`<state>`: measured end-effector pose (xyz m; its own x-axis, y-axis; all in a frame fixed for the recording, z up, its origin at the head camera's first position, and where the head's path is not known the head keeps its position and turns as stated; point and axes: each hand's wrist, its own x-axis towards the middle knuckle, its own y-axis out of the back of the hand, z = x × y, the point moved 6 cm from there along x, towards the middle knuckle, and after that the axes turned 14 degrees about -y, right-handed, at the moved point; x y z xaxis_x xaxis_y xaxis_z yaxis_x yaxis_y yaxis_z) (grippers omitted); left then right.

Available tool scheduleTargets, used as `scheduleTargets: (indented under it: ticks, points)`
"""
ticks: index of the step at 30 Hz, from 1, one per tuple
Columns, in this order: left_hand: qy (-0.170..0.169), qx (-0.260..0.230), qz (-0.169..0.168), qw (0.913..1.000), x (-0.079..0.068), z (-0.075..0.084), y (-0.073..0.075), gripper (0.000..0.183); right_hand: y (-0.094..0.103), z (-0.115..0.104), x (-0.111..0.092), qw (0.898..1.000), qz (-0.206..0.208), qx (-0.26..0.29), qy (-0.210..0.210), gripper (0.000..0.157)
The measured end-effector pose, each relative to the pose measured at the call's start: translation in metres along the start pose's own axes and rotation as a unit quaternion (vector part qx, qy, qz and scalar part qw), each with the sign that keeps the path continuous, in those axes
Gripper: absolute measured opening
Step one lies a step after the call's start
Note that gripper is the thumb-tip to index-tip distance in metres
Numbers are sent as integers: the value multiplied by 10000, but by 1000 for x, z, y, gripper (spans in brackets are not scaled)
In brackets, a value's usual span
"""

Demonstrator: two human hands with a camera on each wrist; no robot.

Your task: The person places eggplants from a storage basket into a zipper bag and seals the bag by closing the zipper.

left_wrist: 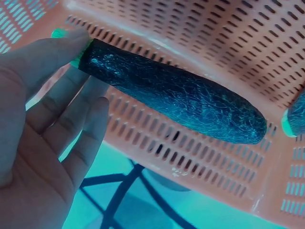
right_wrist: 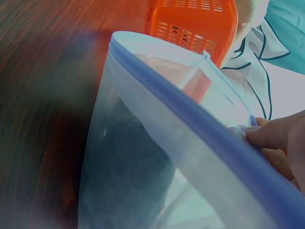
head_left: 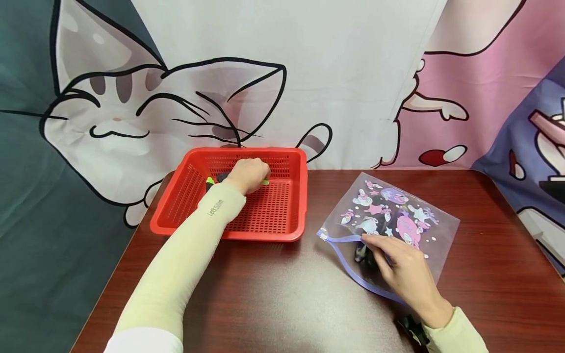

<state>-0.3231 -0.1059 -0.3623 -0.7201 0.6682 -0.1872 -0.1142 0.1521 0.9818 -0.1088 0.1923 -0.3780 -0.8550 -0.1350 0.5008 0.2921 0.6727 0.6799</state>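
In the left wrist view my left hand pinches the green end of a long dark eggplant-like vegetable with a wrinkled skin. The head view has this left hand inside the red basket, hiding most of that vegetable. Beside its rounded tip lies another dark vegetable with a green end. My right hand grips the mouth of a clear zip bag printed with cartoons, by its purple zip strip. Through the film shows something dark inside, near the opening.
The basket stands at the back left of the brown wooden table, close to a cartoon-printed curtain. Right of the basket lies the bag, with its slider at the left corner. A black strap is at my right wrist.
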Motion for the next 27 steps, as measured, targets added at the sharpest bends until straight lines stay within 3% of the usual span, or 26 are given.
scheduleTargets:
  ticks: [7, 17, 27]
  points:
    - [-148, -30, 170, 9997, -2, 12, 17, 23, 0, 0, 1, 9999, -40, -61, -98, 49]
    - [-256, -86, 645, 9976, -16, 35, 50, 28, 0, 0, 1, 10000, 24, -86, -29, 48]
    - [-239, -63, 945, 9952, -31, 51, 67, 25, 0, -1, 1, 10000, 64, -30, 28, 48]
